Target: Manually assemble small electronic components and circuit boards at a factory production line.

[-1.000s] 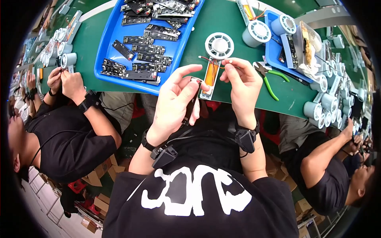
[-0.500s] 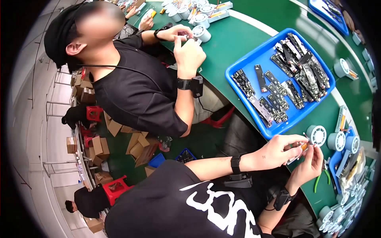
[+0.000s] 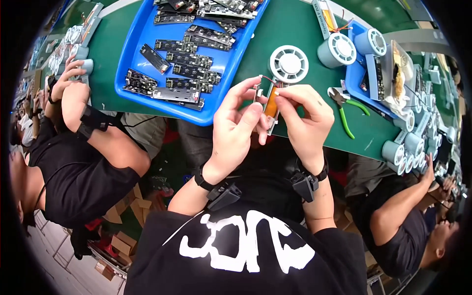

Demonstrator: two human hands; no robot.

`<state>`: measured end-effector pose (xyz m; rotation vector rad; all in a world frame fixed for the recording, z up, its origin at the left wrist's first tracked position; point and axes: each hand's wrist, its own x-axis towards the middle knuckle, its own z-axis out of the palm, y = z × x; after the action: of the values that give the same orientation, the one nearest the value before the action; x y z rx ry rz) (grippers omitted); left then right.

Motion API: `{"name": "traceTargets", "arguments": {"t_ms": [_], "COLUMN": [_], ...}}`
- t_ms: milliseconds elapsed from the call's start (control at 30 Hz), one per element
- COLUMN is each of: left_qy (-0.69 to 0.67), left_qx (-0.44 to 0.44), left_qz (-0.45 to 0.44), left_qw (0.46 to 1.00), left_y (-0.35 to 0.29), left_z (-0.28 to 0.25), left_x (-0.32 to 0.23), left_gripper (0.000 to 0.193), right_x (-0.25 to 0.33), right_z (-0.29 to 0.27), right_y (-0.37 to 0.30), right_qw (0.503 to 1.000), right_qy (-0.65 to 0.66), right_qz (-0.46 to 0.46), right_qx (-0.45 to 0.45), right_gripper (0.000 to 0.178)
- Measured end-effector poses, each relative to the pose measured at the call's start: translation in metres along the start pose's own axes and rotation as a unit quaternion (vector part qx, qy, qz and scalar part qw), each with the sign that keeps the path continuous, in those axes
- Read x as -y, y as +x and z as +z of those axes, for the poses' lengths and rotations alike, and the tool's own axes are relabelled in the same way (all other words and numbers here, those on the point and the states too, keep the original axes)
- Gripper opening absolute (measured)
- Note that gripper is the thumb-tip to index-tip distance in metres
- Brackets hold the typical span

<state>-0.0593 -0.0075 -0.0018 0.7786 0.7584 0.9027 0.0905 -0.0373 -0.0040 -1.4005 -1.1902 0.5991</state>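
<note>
My left hand [image 3: 232, 132] holds a narrow circuit board [image 3: 256, 93] between thumb and fingers. Beside it, my right hand [image 3: 309, 118] pinches a small white connector [image 3: 277, 92] at the top of an orange battery [image 3: 271, 104]. The battery lies in the slim open handle of a pale blue fan [image 3: 288, 64], whose round grille faces up just beyond my fingers. A thin red wire [image 3: 267, 78] runs near the fan's neck toward the board. My fingers partly hide the handle.
A blue tray [image 3: 129, 59] of circuit boards stands to the left on the green table [image 3: 275, 29]. Green-handled cutters [image 3: 350, 109] lie right of my hands, near another fan [image 3: 337, 50] and a blue bin [image 3: 355, 78]. Co-workers sit on both sides.
My view has turned from the co-worker on the left to bring my hands to the middle. Both hands are still together at the small fan.
</note>
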Motion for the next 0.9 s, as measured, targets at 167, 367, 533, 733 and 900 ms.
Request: {"name": "traceTargets", "arguments": {"t_ms": [167,367,533,733,900], "left_qy": [0.015,-0.016,-0.023,0.0,-0.011], "left_qx": [0.001,0.021,0.027,0.019,0.029], "left_qz": [0.01,-0.008,-0.019,-0.016,-0.018], "left_qw": [1.0,1.0,0.999,1.0,0.999], "left_y": [-0.001,0.0,0.0,-0.001,0.0], "left_z": [0.001,-0.001,-0.005,0.0,0.0], "left_x": [0.003,0.002,-0.001,-0.005,-0.005], "left_gripper": [0.045,0.043,0.044,0.047,0.044], "right_x": [-0.002,0.002,0.002,0.016,0.008], "right_z": [-0.008,-0.007,-0.007,-0.014,-0.011], "right_y": [-0.001,0.004,0.005,0.009,0.011], "right_qw": [0.999,0.999,0.998,0.983,0.998], "right_qy": [0.012,-0.006,0.028,0.111,0.034], "right_qz": [0.017,0.012,0.012,0.135,0.038], "right_qx": [0.028,0.039,0.053,0.059,0.031], "right_gripper": [0.014,0.015,0.018,0.019,0.017]}}
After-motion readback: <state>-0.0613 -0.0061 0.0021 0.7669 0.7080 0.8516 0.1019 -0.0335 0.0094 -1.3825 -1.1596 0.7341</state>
